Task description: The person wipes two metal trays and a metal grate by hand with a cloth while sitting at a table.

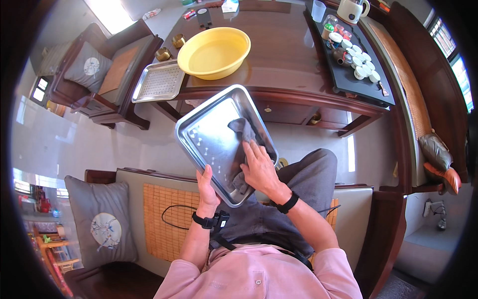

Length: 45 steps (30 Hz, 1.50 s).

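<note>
A rectangular stainless steel tray is held tilted above my lap, its hollow side facing me. My left hand grips its lower left rim, with the thumb over the edge. Inside the tray, my right hand presses a grey cloth against the surface near the right wall. Part of the cloth lies hidden under the palm and shows again by the lower corner. Beyond the tray, a yellow plastic basin stands on the wooden table. A perforated metal tray sits at the table's left corner, overhanging the edge.
Two brass-coloured cups stand left of the basin. At the right, a black tea tray carries a dark teapot, several white cups and jars. An electric kettle is behind it. A grey cushion rests on the bench at my left.
</note>
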{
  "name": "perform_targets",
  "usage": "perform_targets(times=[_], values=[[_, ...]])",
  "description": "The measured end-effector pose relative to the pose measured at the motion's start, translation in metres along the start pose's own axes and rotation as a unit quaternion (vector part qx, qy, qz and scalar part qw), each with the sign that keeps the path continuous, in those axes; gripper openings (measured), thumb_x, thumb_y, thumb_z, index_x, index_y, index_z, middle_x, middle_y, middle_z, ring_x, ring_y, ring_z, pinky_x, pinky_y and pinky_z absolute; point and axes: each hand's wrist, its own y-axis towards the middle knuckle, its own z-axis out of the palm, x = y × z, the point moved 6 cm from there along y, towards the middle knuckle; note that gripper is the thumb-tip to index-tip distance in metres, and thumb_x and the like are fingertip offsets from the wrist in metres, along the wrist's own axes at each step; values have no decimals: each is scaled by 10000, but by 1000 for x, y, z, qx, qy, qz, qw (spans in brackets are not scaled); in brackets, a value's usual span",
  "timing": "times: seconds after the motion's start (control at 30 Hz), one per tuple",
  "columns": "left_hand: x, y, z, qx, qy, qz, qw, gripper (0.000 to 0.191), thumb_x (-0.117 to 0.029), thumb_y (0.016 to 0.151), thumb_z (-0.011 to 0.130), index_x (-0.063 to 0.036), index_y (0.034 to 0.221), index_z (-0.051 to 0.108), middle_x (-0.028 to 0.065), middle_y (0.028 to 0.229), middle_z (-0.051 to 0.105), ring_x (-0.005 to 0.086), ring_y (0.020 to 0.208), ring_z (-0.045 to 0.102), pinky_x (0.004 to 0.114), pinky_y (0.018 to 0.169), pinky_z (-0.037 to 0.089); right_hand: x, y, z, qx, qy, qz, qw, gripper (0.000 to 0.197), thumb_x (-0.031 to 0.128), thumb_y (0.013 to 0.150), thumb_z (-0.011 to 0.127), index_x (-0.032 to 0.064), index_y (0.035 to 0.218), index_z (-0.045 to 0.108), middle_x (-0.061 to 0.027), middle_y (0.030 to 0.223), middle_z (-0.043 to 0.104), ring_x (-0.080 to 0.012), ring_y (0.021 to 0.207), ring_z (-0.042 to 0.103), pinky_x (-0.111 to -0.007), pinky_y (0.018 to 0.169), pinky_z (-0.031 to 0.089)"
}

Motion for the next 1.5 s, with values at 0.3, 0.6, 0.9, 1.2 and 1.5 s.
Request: perform_targets(times=[0.3,0.6,0.9,1.2,1.5], values=[[9,6,-7,39,-4,-88,995,636,-409,1004,611,-8,1456,411,139,1412,533,271,1262,560,424,1047,478,25,8,-2,84,-29,-98,991,706,160,865,681,5,1493,399,-217,1556,393,-400,1435,369,-503,1133,345],[12,-1,7,64,51,-111,990,659,-407,1000,623,-49,1495,375,101,1396,536,225,1273,529,390,1067,445,67,29,-8,57,46,-182,981,705,61,851,652,1,1497,375,-217,1436,503,-401,1350,442,-478,1065,388],[-3,16,-28,-44,-68,-88,993,486,-498,1026,534,-72,1257,578,55,1090,660,196,960,649,364,854,535,65,-39,21,179,109,-209,955,659,60,839,651,-25,1451,425,-213,1391,537,-367,1292,497,-453,1061,418],[-26,11,-2,15,-37,-87,995,591,-425,1025,564,7,1409,440,140,1272,602,269,1152,618,418,991,506,0,-28,-15,120,8,-175,977,198,36,774,661,97,962,670,-29,948,658,-260,1001,597,-396,928,436],[-15,20,11,26,97,-3,995,538,-391,1034,562,12,1379,473,144,1284,611,248,1137,629,396,968,522,39,-21,-41,36,359,32,932,368,-40,863,643,37,1223,629,-150,1071,654,-351,991,639,-411,878,519]])
